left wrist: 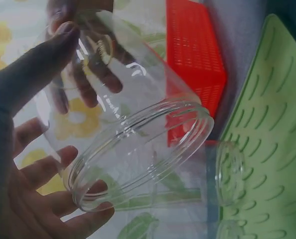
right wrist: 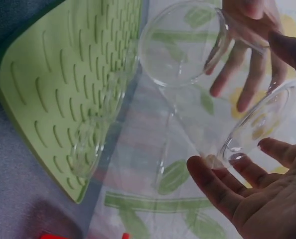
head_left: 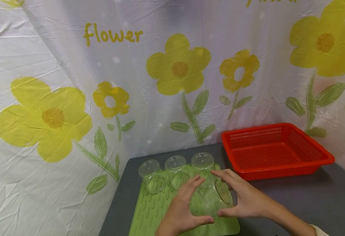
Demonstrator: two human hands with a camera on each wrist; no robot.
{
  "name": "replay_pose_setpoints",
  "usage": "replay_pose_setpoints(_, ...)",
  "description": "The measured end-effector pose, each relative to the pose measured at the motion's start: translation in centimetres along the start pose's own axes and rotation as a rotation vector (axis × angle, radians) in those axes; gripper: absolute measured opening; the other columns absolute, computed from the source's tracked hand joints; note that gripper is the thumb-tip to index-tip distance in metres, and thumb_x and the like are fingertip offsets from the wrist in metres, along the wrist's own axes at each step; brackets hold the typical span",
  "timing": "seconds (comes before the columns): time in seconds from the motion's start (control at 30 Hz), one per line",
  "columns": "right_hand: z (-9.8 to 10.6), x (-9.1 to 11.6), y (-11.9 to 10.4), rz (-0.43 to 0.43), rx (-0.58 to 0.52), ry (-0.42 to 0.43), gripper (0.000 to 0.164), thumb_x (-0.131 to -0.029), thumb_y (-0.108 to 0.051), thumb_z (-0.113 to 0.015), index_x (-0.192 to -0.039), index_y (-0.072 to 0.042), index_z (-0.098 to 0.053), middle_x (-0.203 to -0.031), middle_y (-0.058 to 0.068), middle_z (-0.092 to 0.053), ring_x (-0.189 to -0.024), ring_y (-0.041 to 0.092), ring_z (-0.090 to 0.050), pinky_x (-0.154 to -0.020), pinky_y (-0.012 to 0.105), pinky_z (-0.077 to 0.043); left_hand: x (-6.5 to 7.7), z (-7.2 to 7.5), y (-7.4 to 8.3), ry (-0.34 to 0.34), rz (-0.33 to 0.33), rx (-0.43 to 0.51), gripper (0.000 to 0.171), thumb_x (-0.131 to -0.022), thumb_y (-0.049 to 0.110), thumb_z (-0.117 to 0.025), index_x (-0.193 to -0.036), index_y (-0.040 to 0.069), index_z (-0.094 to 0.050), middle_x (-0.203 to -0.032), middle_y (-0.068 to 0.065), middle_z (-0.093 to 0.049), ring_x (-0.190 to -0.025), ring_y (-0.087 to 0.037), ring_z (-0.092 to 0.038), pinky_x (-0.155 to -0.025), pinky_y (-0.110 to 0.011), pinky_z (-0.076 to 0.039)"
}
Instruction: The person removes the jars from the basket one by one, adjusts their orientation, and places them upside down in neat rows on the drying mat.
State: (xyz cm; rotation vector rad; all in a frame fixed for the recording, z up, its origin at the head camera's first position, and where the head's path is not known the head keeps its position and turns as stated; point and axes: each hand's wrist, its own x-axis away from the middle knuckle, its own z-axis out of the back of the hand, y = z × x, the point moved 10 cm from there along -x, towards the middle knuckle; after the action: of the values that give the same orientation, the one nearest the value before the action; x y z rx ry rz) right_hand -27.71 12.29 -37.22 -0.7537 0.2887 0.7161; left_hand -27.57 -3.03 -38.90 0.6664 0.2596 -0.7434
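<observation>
Between my two hands, above the green ridged mat (head_left: 152,209), is a clear glass jar (left wrist: 133,119), lying tilted on its side. Its ringed mouth faces the mat in the left wrist view. My left hand (head_left: 182,208) curls about one side, with fingertips at the mouth's rim and the thumb over the body. My right hand (head_left: 244,196) holds the other side, its fingers spread around the glass and the thumb opposite. Three similar clear jars (head_left: 149,170) stand in a row along the mat's far edge.
A red plastic basket (head_left: 266,170) with slotted walls sits at the back right of the dark grey table (head_left: 278,200). Behind the table hangs a white cloth (head_left: 149,124) printed with yellow flowers.
</observation>
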Motion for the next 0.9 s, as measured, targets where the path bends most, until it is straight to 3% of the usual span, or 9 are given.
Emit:
replay_pose_setpoints(0.2,-0.2,-0.2,-0.4,-0.014,0.085,-0.033,0.097,-0.076,-0.061,-0.083,-0.156,-0.032,-0.036,-0.141,-0.010,-0.049,-0.124,0.015,-0.054,-0.090,0.041,-0.059,0.2,-0.5,0.3,0.016,-0.039,-0.088,0.110,-0.070,0.051,-0.092,-0.159,0.032,-0.030,-0.160,0.003,-0.042,-0.144,-0.026,-0.047,-0.104,-0.052,-0.054)
replay_pose_setpoints(0.47,-0.4,-0.3,-1.0,-0.002,0.130,-0.029,0.100,-0.076,-0.061,-0.084,-0.158,-0.031,-0.035,-0.142,-0.006,-0.049,-0.127,0.016,-0.053,-0.091,0.042,-0.059,0.4,-0.4,0.5,0.066,-0.082,-0.105,0.111,-0.071,0.042,-0.094,-0.160,0.029,-0.030,-0.155,0.003,-0.048,-0.138,-0.023,-0.053,-0.100,-0.046,-0.056)
replay_pose_setpoints(0.73,-0.4,-0.3,-1.1,0.000,0.092,0.002,0.110,-0.071,-0.051,-0.091,-0.161,-0.032,-0.029,-0.152,-0.005,-0.044,-0.134,0.019,-0.050,-0.092,0.044,-0.058,0.8,-0.5,-0.6,0.107,-0.038,-0.005,0.104,-0.075,0.044,-0.091,-0.159,0.027,-0.031,-0.154,0.000,-0.050,-0.137,-0.023,-0.054,-0.104,-0.047,-0.054)
replay_pose_setpoints(0.9,0.0,-0.3,-0.7,-0.032,0.025,0.028,0.109,-0.075,-0.058,-0.086,-0.162,-0.032,-0.025,-0.153,-0.003,-0.043,-0.134,0.021,-0.050,-0.092,0.048,-0.057,1.0,-0.6,-1.4,0.111,0.031,0.097,0.106,-0.074,0.041,-0.092,-0.159,0.029,-0.030,-0.157,0.003,-0.047,-0.141,-0.025,-0.052,-0.108,-0.050,-0.051)
